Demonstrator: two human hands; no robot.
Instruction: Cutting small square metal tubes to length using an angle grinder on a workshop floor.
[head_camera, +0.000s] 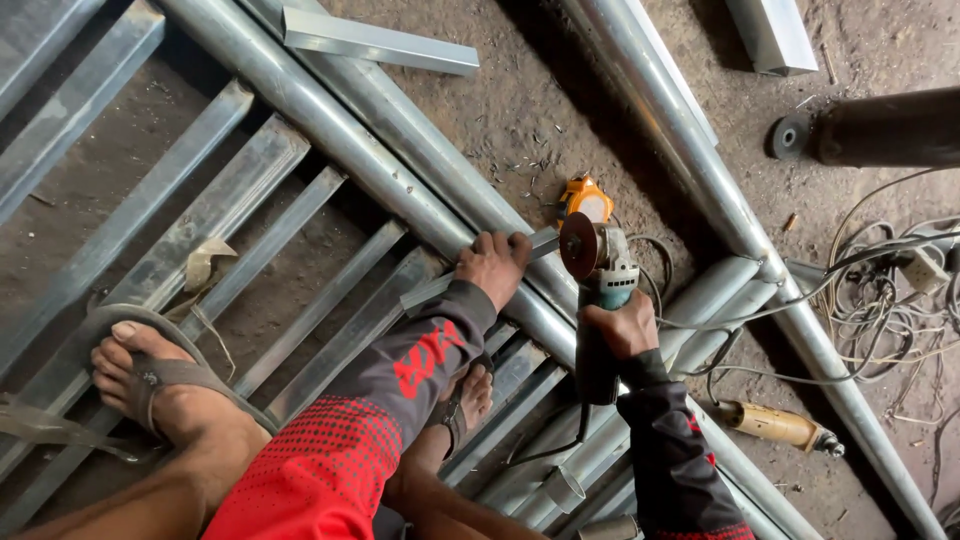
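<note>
Red sleeve (330, 460) nearest us. Our left hand (494, 264) pins a short metal strip (470, 275) on the pipe (330, 125), fingers clenched; our right hand (622, 325) grips the angle grinder (600, 290), disc beside the strip's end. We see no cut yet.

the left hand (493, 266) is stretched forward, fingers curled down in a grip; the right hand (622, 328) is wrapped closed, wrist bent.
</note>
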